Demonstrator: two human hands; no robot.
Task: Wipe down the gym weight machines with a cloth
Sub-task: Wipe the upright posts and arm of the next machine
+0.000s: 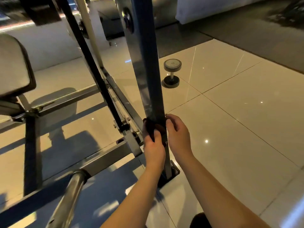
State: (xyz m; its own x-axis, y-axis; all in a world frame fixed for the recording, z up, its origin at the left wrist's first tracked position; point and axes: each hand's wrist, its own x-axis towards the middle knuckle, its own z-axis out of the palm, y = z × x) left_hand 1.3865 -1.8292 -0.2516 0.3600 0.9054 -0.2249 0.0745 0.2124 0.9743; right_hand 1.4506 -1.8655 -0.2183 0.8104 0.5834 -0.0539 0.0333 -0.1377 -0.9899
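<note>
A blue upright post (pixel 146 66) of the weight machine rises through the middle of the view, bolted to the floor at its base plate (pixel 172 171). A dark cloth (pixel 153 127) is wrapped around the post low down. My left hand (pixel 153 145) grips the cloth against the post's near face, fingers curled over it. My right hand (pixel 176 134) sits on the post's right side, its fingers curled round the edge at the cloth's upper end. Most of the cloth is hidden under my fingers.
The machine's grey floor frame (pixel 102 160) and slanted black bars (pixel 92 63) spread to the left. A padded seat (pixel 13 66) is at far left. A chrome bar (pixel 69 199) points toward me. A dumbbell (pixel 171 73) stands on end on the glossy tiles (pixel 238 112).
</note>
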